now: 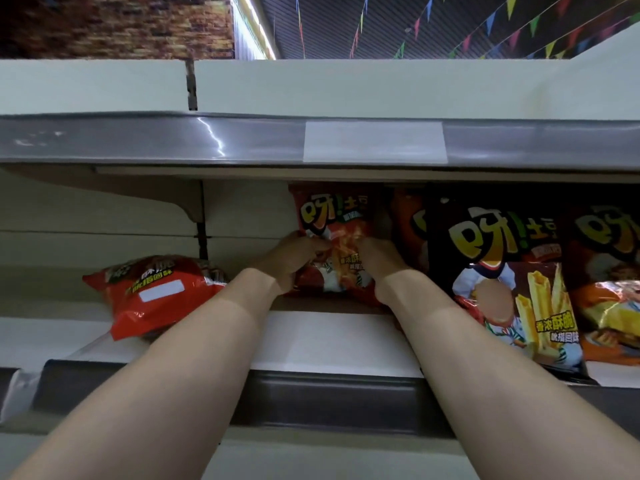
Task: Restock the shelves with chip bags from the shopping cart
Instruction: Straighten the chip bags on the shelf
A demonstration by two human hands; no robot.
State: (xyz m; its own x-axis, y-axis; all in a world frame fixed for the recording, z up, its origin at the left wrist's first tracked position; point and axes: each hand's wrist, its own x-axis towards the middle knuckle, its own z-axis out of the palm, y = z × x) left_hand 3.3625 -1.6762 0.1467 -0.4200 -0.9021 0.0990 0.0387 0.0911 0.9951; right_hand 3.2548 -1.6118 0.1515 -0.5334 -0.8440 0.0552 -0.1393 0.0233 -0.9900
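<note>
1. The red chip bag [332, 216] stands upright at the centre of the frame, set deep on the shelf [329, 341], with its top just under the shelf above.
2. The left hand [294, 258] and the right hand [377, 261] both grip its lower half, one at each side. Their fingers are curled onto the front film.
3. I'd reckon it is light, puffed with air, crinkly and a bit slick. The chips inside would crush under a hard squeeze, so it is best held lightly by the side edges or the top seam, never pressed flat.
4. Just to its right stand a dark bag [502, 271] and, at the right edge of the frame, an orange bag [609, 271]. Both are upright and nearer the front.
5. At the left of the frame a flat red bag [156, 292] lies on its back, well apart.
6. The shopping cart is not in view.
</note>
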